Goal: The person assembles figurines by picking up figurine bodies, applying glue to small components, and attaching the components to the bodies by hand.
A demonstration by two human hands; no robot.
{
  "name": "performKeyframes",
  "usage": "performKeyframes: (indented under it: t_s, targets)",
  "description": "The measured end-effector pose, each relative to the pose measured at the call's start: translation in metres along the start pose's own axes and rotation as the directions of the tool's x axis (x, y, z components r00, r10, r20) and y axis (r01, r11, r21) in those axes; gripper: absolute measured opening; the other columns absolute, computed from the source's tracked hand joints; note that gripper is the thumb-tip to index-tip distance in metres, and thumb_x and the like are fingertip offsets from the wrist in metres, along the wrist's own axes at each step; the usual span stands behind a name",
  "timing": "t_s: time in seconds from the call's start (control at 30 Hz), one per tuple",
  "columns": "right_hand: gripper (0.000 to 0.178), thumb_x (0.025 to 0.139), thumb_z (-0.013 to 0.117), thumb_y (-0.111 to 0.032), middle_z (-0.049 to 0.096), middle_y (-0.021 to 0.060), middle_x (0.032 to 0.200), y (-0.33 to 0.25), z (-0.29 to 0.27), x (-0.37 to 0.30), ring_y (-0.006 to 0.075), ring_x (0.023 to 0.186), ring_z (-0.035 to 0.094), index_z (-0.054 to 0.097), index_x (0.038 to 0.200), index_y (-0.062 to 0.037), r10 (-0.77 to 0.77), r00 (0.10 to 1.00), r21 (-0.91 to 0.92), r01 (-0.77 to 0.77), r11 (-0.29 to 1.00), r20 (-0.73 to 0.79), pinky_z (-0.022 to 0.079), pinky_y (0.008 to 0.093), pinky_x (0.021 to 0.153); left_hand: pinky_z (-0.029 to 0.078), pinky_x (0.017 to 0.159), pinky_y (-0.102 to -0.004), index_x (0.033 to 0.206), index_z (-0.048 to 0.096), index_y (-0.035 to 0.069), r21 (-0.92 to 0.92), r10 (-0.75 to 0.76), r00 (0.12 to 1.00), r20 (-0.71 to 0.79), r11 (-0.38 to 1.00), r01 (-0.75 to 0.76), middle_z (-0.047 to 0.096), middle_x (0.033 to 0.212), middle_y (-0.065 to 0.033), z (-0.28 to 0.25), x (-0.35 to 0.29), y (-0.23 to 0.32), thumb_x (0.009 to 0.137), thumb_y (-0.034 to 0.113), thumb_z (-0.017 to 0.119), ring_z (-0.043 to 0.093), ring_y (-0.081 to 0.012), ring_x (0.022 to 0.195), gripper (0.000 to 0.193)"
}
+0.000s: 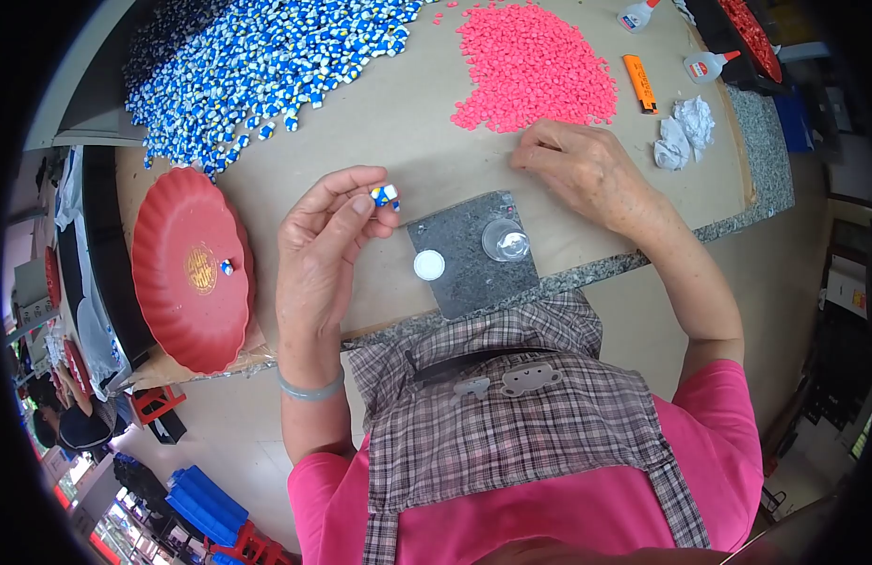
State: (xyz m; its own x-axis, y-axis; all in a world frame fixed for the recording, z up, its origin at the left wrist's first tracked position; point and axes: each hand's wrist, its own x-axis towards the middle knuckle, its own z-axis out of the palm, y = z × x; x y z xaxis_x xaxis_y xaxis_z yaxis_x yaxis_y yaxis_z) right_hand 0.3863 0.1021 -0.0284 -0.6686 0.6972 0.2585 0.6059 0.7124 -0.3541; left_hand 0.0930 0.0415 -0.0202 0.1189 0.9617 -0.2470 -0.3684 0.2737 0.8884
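My left hand [327, 226] pinches a small blue, white and yellow piece [386, 195] between thumb and fingers. Just below it, by the fingertips, shows a bit of another blue piece [395, 205]. My right hand [582, 169] is at the near edge of a heap of small pink pieces [535, 66]. Its thumb and fingers are drawn together, and whatever is between them is hidden. Between the hands lies a dark grey slab [464, 278], bearing a round white cap or disc [429, 265] and a small clear cup [505, 241].
A large heap of blue-and-white pieces [276, 66] covers the far left. At left stands a red scalloped tray [177, 311] with one blue-and-white piece [227, 266] inside. An orange lighter [640, 85], crumpled white tissue [685, 132] and two red-tipped glue bottles [704, 66] lie at right.
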Motion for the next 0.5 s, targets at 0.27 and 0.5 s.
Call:
performKeyframes:
  t_s: [0.27,0.5]
  targets:
    - [0.014,0.077,0.068,0.001,0.06,0.0086,0.087,-0.002,-0.002,0.004,0.0263,0.073,0.063,0.057,0.086,-0.0019,-0.012,0.998,-0.063,0.016,0.998,0.055,0.051,0.0374,0.062,0.056,0.081,-0.0276,0.116,0.064,-0.006,-0.044,-0.022,1.0,0.006,0.999,0.022,0.069,0.102,-0.013,0.005,-0.006,-0.005,0.093,-0.002,0.059,0.068,-0.0166,0.088,0.024]
    - [0.009,0.082,0.064,0.0,0.06,0.0059,0.079,-0.008,-0.009,-0.001,0.0173,0.07,0.062,0.057,0.086,-0.0013,0.179,0.984,0.402,-0.172,0.9,0.02,0.053,0.0301,0.064,0.056,0.082,-0.0281,0.118,0.063,-0.006,-0.023,-0.02,1.0,0.012,1.0,0.021,0.069,0.104,-0.0136,0.011,-0.009,-0.007,0.09,-0.004,0.061,0.068,-0.0174,0.09,0.028]
